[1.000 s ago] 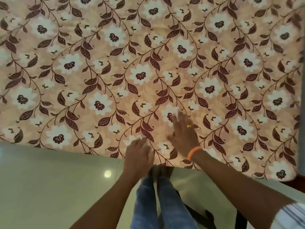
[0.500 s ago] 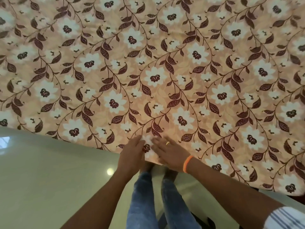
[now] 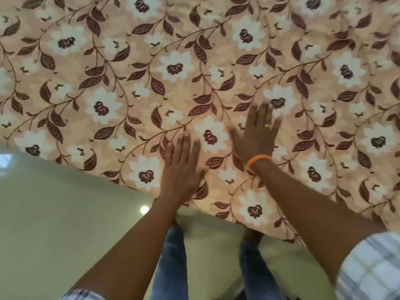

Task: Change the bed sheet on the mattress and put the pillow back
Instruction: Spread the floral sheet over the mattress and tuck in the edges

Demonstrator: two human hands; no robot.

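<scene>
A peach bed sheet [image 3: 164, 87] with white flowers and dark brown leaves covers the mattress and fills the upper part of the view. Its near edge runs diagonally from the left down to the lower right. My left hand [image 3: 180, 169] lies flat on the sheet near that edge, fingers straight. My right hand [image 3: 257, 135], with a gold ring and an orange wristband, lies flat on the sheet a little farther in, fingers spread. Neither hand holds anything. No pillow is in view.
A glossy pale green floor [image 3: 54, 224] lies below the bed edge at the lower left. My legs in blue jeans [image 3: 171, 267] stand close against the bed edge.
Both hands have slid forward over the sheet away from the edge and spread apart. The view has come closer to the bed.
</scene>
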